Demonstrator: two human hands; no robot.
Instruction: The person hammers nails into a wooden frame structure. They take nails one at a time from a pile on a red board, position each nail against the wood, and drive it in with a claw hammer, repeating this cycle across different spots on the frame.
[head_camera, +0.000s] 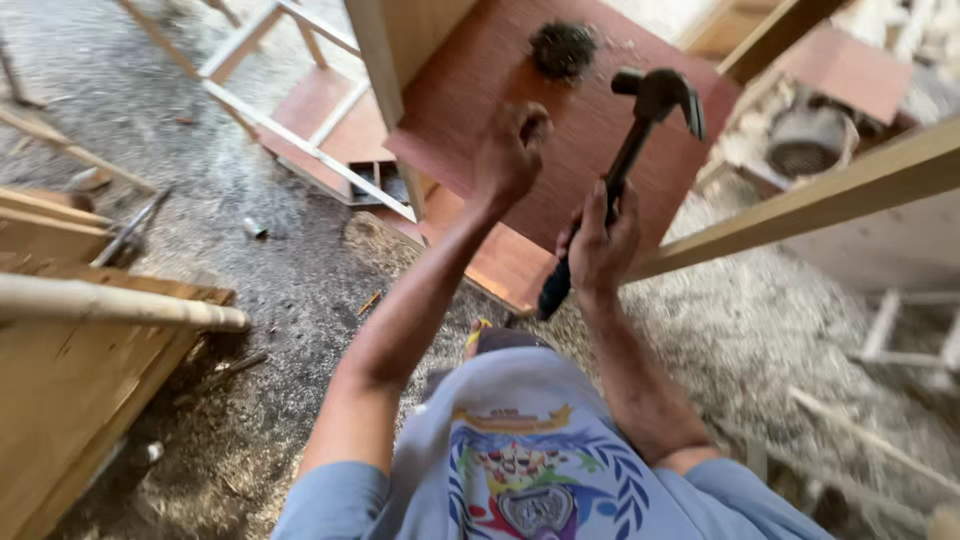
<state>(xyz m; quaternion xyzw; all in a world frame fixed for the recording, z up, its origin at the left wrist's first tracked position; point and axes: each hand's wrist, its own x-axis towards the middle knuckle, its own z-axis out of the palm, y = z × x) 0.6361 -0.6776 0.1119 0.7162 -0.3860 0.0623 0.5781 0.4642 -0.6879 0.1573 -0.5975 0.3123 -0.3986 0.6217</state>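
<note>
- While the person's light blue shirt (520, 470) fills the near edge of the head view, both forearms reach away from it over a floor (290, 300) strewn with sawdust and shavings.
- Closest of the two, the right hand (600, 240) is wrapped fully round the dark handle of a claw hammer (625, 160), fingers closed about midway up the shaft, with the black grip end sticking out below the palm.
- Judging by its steel head, the hammer will feel head-heavy and rigid; a hold lower on the grip would probably give more swing, the present one more control.
- Slightly farther on, the left hand (510, 150) is curled nearly shut with the fingertips pinched together; whether a nail sits between them is too small to tell.
- Under both hands lies a reddish-brown board (580, 110), flat and stiff, set against a pale wooden frame (385, 60).
- Beyond, a dark clump (562, 48), perhaps nails, rests on the board; loose and easily scattered, I would guess.
</note>
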